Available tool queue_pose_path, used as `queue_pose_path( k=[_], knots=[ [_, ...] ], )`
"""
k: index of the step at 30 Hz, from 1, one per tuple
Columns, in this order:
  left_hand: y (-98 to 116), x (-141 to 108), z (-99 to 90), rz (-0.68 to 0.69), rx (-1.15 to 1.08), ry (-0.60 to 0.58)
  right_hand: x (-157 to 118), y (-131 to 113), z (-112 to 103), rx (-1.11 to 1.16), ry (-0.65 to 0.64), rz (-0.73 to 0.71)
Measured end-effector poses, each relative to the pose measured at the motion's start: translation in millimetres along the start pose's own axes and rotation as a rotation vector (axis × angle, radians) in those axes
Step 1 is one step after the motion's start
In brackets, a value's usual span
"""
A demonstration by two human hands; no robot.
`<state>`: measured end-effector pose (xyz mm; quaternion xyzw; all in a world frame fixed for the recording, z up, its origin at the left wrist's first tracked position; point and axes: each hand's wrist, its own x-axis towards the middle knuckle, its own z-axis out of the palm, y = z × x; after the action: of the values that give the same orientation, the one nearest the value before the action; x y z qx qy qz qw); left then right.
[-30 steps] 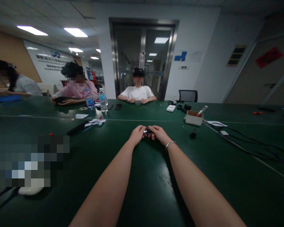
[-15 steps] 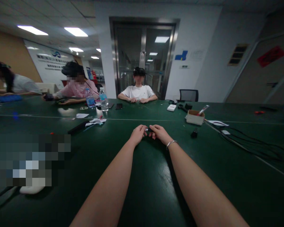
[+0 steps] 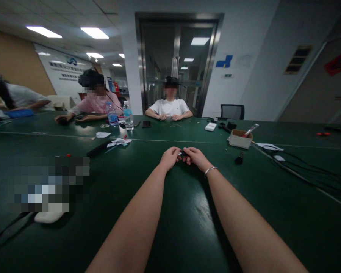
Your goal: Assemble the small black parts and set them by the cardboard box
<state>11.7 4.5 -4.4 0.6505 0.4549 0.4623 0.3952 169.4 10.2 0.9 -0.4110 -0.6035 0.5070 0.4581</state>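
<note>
My left hand (image 3: 169,158) and my right hand (image 3: 198,158) meet over the dark green table (image 3: 184,212), fingertips nearly touching. Between them they pinch a small black-and-silver object (image 3: 183,153). The silver end is at my left fingers, and the dark part lies at my right fingers. Its exact kind is too small and too covered to make out. A silver bracelet (image 3: 210,171) circles my right wrist. To the right of my hands stands a small black item (image 3: 239,157), apart from them.
A box (image 3: 240,141) with a pen-like item stands at the right, beside black cables (image 3: 304,167). Two water bottles (image 3: 128,116), papers (image 3: 119,142) and a blurred-out object with a white part (image 3: 52,214) are on the left. Several people sit across the table, one in white (image 3: 169,108).
The camera view has turned slightly, so the scene sits a little further right. Both hands keep their pinch on the small object, with hardly any change in the grip.
</note>
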Motion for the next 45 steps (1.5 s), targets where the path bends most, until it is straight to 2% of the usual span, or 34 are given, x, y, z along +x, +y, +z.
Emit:
queue_pose_path(
  k=[17, 21, 28, 31, 36, 45],
  knots=[
    [-5.7, 1.0, -0.8, 0.066, 0.074, 0.067, -0.6, -3.4, 1.9, -0.014, -0.002, 0.017],
    [-5.5, 0.4, -0.3, 0.025, 0.067, 0.036, -0.8, -3.2, 2.3, -0.007, 0.001, 0.013],
    [-4.1, 0.8, -0.5, 0.043, 0.072, 0.021, -0.7, -1.5, 1.1, 0.001, -0.007, 0.003],
    [-3.3, 1.1, -0.9, 0.078, 0.081, 0.039, -1.4, -2.2, 1.1, -0.003, -0.010, 0.007],
    [-1.4, -0.7, -1.9, 0.009, 0.051, 0.040, -1.1, -2.6, 1.2, 0.000, -0.017, 0.012],
    [0.9, -2.6, -1.4, 0.036, 0.067, 0.033, -0.7, -2.7, 1.7, 0.001, -0.013, 0.017]
  ],
)
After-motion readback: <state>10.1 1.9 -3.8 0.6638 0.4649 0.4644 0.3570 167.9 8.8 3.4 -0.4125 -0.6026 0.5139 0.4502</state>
